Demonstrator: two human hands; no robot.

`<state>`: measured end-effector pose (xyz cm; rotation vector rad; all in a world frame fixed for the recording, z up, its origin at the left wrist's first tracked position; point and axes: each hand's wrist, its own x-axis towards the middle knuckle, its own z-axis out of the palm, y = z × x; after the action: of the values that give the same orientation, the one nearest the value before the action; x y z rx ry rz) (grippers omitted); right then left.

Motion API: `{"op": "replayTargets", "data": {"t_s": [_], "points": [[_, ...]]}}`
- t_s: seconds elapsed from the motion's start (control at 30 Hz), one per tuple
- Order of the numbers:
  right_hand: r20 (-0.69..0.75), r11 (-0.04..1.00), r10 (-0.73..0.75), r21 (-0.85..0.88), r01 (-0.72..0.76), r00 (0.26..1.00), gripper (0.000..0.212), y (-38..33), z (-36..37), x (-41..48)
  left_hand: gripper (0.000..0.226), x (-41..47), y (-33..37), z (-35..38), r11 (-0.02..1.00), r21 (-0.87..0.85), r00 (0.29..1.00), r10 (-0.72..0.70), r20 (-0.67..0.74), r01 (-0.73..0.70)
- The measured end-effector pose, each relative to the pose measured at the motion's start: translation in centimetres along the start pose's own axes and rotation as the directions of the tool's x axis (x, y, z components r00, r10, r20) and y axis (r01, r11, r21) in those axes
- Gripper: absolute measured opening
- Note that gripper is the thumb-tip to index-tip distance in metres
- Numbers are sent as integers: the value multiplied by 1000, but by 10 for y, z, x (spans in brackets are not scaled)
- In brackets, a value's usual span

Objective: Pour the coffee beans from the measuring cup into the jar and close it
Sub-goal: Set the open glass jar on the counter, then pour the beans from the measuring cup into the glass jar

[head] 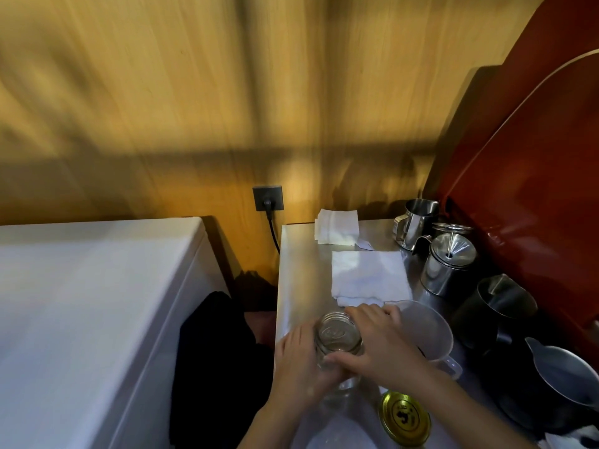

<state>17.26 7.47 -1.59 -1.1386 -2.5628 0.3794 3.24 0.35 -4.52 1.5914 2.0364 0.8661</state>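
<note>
Clear glass jar (338,338); gold lid (405,418) with black print; white cloths (369,273); grey steel tabletop (301,270); red panel (534,189).

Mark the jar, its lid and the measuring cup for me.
jar (338,335), head view, on the open glass mouth.
lid (405,418), head view, on the gold top face.
measuring cup (431,322), head view, on the clear inner wall.
</note>
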Motion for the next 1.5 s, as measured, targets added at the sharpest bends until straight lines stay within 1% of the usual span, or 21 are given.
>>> {"op": "replayTargets", "data": {"t_s": [0.07, 0.2, 0.3, 0.37, 0.43, 0.5, 0.63, 0.77, 0.9, 0.97, 1.0, 1.03, 1.1, 1.13, 1.17, 1.2, 1.23, 1.3, 1.37, 1.43, 1.5], "points": [[-7, 1000, 12, 1, -12, 1000, 75, -3, 3, -1, 89, 0, -2, -2, 998, -57, 999, -29, 18, 30], [-15, 1000, 6, -1, -6, 1000, 72, -8, 6, 0, 79, -1, -6, -9, 995, -88, 998, -44, 34, 47], [-27, 999, -5, -32, 4, 1000, 76, -10, 6, 1, 83, -3, -4, -12, 988, -146, 999, -46, 18, 48], [-50, 999, -10, -50, 7, 999, 81, -9, 3, 0, 75, -4, -4, -12, 980, -191, 998, -57, 10, 58], [-121, 999, 11, -41, -16, 993, 87, -4, 0, -4, 64, -5, -5, -10, 969, -237, 998, -66, 6, 66], [-188, 995, 81, -34, -89, 979, 92, 4, -5, -10, 64, -6, -8, -8, 964, -258, 998, -62, 10, 62], [-225, 955, 277, -45, -294, 934, 110, 24, -14, -26, 66, -5, -10, -4, 958, -280, 998, -59, -2, 56], [-149, 896, 433, -30, -442, 889, 134, 45, -15, -44, 77, -4, -15, -1, 950, -308, 998, -62, -8, 56], [-47, 827, 559, -36, -561, 828, 145, 60, -10, -60, 81, -4, -18, 2, 942, -335, 999, -38, -31, 25], [-22, 800, 600, -11, -600, 800, 138, 63, -8, -64, 78, -4, -19, 3, 942, -336, 999, -27, -34, 14], [-30, 786, 618, 33, -617, 786, 127, 64, -8, -65, 77, -4, -20, 4, 942, -337, 999, -20, -33, 8], [-60, 773, 634, 83, -629, 771, 110, 65, -8, -65, 75, -3, -21, 4, 942, -337, 999, -13, -32, 2], [-123, 759, 650, 136, -636, 750, 65, 65, -10, -65, 73, -3, -24, 5, 942, -335, 999, -1, -32, -10], [-119, 755, 655, 134, -642, 746, 49, 64, -13, -65, 73, -2, -24, 5, 941, -338, 1000, 3, -30, -13], [-102, 744, 667, 142, -653, 738, 41, 65, -14, -64, 73, -2, -24, 5, 939, -344, 1000, 5, -26, -14], [-68, 723, 685, 180, -666, 725, 38, 67, -14, -65, 73, -3, -25, 5, 935, -354, 1000, 6, -22, -13], [-15, 699, 693, 260, -666, 721, 40, 67, -14, -65, 73, -3, -25, 6, 930, -366, 1000, 4, -18, -11], [63, 623, 658, 514, -590, 750, 42, 66, -16, -64, 74, -4, -24, 6, 919, -395, 1000, -3, -17, -4], [53, 530, 614, 712, -461, 787, 35, 61, -18, -62, 75, -4, -24, 7, 903, -429, 1000, -14, -19, 4], [9, 492, 574, 796, -353, 819, 26, 57, -19, -58, 80, -4, -24, 8, 898, -440, 1000, -23, -17, 13], [-29, 451, 561, 848, -276, 827, 26, 53, -19, -54, 86, -4, -25, 8, 897, -442, 1000, -26, -16, 17]]}}
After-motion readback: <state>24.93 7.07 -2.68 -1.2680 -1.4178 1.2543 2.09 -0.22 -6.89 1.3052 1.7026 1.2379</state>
